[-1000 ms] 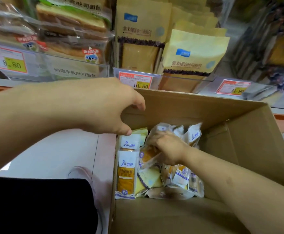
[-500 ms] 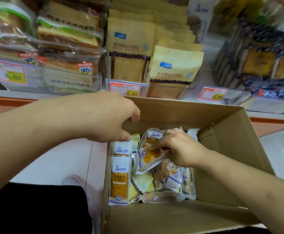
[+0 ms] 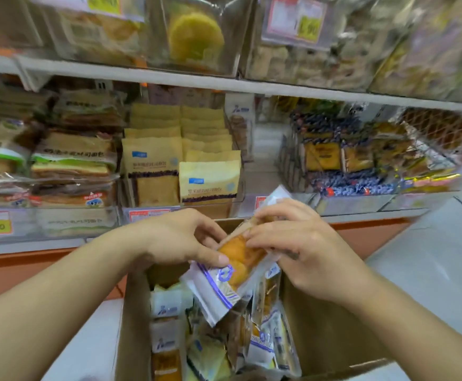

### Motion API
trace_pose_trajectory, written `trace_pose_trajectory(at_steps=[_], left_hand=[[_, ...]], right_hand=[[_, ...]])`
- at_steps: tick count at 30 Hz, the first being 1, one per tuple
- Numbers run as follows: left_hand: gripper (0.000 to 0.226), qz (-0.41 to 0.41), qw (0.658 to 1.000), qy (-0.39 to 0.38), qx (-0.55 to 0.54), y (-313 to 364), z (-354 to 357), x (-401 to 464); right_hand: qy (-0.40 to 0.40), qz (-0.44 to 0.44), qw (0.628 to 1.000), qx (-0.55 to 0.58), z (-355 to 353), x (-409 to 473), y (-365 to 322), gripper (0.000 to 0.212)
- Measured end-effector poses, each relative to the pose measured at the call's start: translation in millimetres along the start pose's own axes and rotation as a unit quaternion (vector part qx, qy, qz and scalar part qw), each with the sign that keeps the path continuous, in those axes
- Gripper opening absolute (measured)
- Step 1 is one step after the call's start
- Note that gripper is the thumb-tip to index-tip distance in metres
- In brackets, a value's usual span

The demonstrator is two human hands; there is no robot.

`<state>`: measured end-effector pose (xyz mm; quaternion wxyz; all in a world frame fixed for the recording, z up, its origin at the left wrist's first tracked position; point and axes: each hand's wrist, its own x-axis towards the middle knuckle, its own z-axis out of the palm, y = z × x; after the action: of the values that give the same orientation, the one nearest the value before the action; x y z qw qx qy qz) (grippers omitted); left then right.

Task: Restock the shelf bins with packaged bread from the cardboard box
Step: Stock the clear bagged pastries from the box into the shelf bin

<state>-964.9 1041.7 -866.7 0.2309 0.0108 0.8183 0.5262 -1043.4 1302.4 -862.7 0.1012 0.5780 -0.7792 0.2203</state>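
A bread packet [image 3: 232, 266], clear wrap with a white and purple printed end, is now up out of the cardboard box [image 3: 331, 339] and held above its open top; a second ago it lay among the others inside. The right hand [image 3: 304, 251] grips its upper half with curled fingers, and the left hand [image 3: 180, 240], which was on the box's far rim, has come across to pinch the packet's 9 o'clock side. That reads as the pick finished and the carry to a bin about to start.

More packets [image 3: 268, 336] remain heaped in the box below, so plenty of restocking is left.

At 12 o'clock from the packet stands a bin of tan bread bags [image 3: 207, 180], full to its clear front lip. The gap at 1 o'clock, between that bin and the wire basket [image 3: 356, 160], looks barer, though blur hides its contents. The upper shelf edge [image 3: 224, 85] overhangs, so the lift probably wants a forward path, not a high one. The box's far rim sits just under the hands.
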Motion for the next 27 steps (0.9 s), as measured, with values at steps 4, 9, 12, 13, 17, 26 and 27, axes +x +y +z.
trace_pose_trajectory(at_steps=[4, 9, 12, 13, 17, 26, 27], left_hand=[[0.022, 0.011, 0.999, 0.031, -0.032, 13.3, 8.7, 10.5], [0.015, 0.033, 0.992, 0.100, -0.066, 35.0, 17.4, 19.3], [0.015, 0.049, 0.987, 0.151, 0.003, 44.9, 21.3, 27.9], [0.014, 0.057, 0.984, 0.166, 0.024, 47.0, 23.3, 31.8], [0.019, 0.095, 0.972, 0.210, 0.053, 52.8, 31.7, 49.4], [0.046, 0.234, 0.880, 0.343, 0.229, 70.3, 18.6, 70.7], [0.051, 0.237, 0.870, 0.348, 0.257, 71.1, 16.8, 71.4]], right_hand=[[0.044, 0.008, 0.999, -0.025, -16.4, -5.4, 0.4, 0.054], [0.125, 0.194, 0.969, 0.088, -49.1, -15.5, 14.2, 0.080], [0.152, 0.296, 0.919, 0.210, -53.8, -14.8, 24.1, 0.090], [0.146, 0.331, 0.901, 0.241, -54.1, -11.7, 25.7, 0.097], [0.124, 0.376, 0.876, 0.276, -61.0, 1.1, 34.3, 0.110], [0.284, 0.329, 0.869, 0.237, -68.2, 13.0, 57.8, 0.072], [0.307, 0.322, 0.864, 0.235, -65.6, 12.5, 59.1, 0.071]])
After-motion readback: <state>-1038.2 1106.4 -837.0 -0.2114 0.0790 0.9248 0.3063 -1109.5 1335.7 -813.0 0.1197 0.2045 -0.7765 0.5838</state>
